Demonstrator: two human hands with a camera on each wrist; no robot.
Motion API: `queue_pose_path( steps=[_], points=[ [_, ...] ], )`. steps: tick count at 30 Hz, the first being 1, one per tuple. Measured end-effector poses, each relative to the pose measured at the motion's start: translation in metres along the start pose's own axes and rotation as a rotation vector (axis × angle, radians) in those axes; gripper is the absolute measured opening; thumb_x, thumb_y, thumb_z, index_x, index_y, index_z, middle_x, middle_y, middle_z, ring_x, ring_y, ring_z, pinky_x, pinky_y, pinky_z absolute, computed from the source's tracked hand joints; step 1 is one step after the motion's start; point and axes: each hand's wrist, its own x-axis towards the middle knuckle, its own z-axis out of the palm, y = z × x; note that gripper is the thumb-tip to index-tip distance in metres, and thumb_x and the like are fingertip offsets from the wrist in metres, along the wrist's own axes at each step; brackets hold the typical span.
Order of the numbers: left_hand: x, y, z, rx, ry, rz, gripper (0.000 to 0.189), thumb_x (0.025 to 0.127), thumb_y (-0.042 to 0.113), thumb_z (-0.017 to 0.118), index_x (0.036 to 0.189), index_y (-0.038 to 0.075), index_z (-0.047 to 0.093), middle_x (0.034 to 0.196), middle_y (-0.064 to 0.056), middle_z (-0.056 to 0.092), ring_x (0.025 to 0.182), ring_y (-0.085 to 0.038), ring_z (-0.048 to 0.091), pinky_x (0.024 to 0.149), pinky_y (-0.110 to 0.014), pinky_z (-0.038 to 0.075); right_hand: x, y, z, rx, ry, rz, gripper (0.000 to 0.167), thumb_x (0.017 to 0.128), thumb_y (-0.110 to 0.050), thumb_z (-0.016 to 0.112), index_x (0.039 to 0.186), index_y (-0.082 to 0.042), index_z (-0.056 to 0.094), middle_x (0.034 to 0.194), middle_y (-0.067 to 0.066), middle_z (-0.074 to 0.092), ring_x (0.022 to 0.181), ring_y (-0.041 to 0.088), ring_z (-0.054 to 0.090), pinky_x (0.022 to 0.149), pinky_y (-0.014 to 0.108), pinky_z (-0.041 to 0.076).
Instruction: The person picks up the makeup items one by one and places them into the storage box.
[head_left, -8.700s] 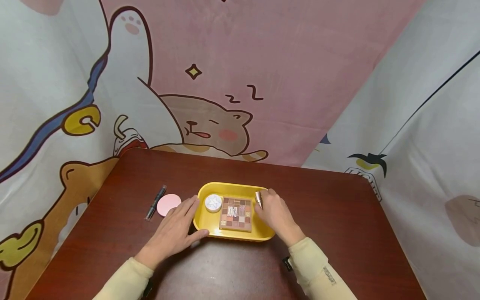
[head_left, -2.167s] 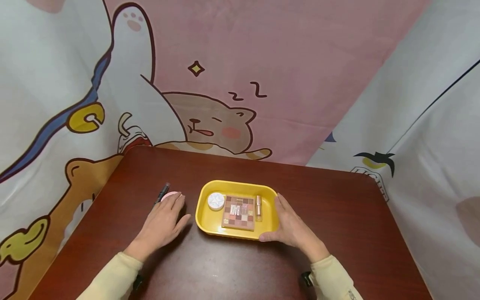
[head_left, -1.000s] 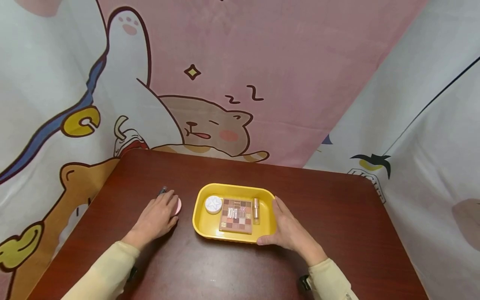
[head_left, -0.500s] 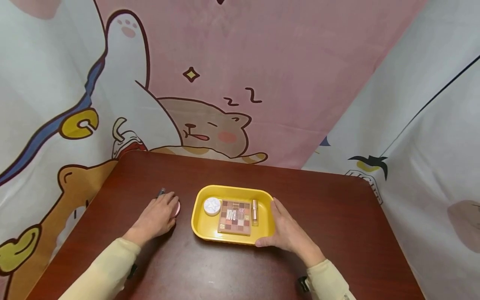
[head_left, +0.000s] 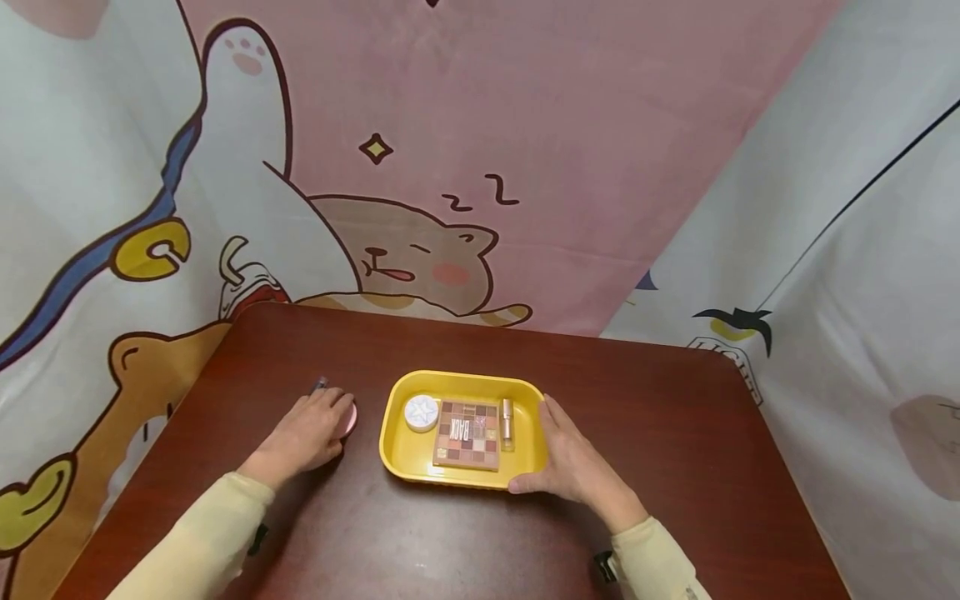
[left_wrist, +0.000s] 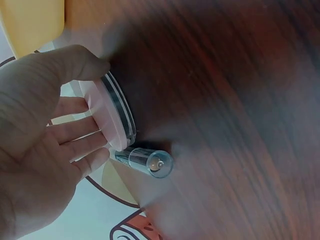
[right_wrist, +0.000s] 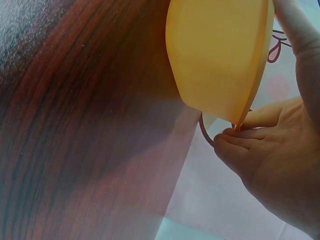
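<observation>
My left hand [head_left: 303,433] grips a round pink compact [head_left: 349,419] lying on the table at the left. In the left wrist view the thumb is at one edge of the compact, while the fingertips reach behind its far side. A dark pen-shaped stick [left_wrist: 142,160] with a clear end lies beside it, mostly covered by the hand in the head view. My right hand [head_left: 576,462] rests against the right end of the yellow tray [head_left: 408,457], fingers along the end wall and thumb at the front corner. Inside the tray are a round white star-lidded case [head_left: 422,412], an eyeshadow palette [head_left: 467,440] and a lipstick tube [head_left: 507,421].
The reddish-brown wooden table [head_left: 652,425] extends around the tray on every side. Behind its back edge hangs a pink cartoon-printed curtain [head_left: 570,150], with white curtain on both sides.
My right hand has laid the lipstick tube in the tray, let go and moved to the tray's right end. My left hand has left the tray's left end and closed on the compact.
</observation>
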Motion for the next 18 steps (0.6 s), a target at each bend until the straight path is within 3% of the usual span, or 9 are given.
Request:
queue_pose_path(
  steps=[11,18],
  points=[
    [0.0022,-0.0058,-0.0001,0.018,0.027,0.030,0.072,0.074,0.023,0.094,0.131,-0.006,0.062,0.128,-0.024,0.061,0.123,-0.044,0.056,0.104,-0.058,0.049,0.0006,0.0016,0.0011,-0.008,-0.014,0.005,0.145,0.061,-0.056,0.097,0.163,0.004,0.014,0.169,0.025,0.018,0.147,0.041,0.038,0.115,0.054,0.040],
    [0.0024,-0.0044,-0.0037,0.017,0.040,0.022,0.070,0.075,0.023,0.092,0.131,-0.007,0.061,0.129,-0.026,0.060,0.127,-0.050,0.055,0.106,-0.061,0.046,0.0002,-0.0002,-0.0002,-0.016,-0.015,0.024,0.144,0.060,-0.056,0.097,0.164,0.001,0.015,0.169,0.023,0.018,0.143,0.039,0.043,0.112,0.053,0.044]
  ],
)
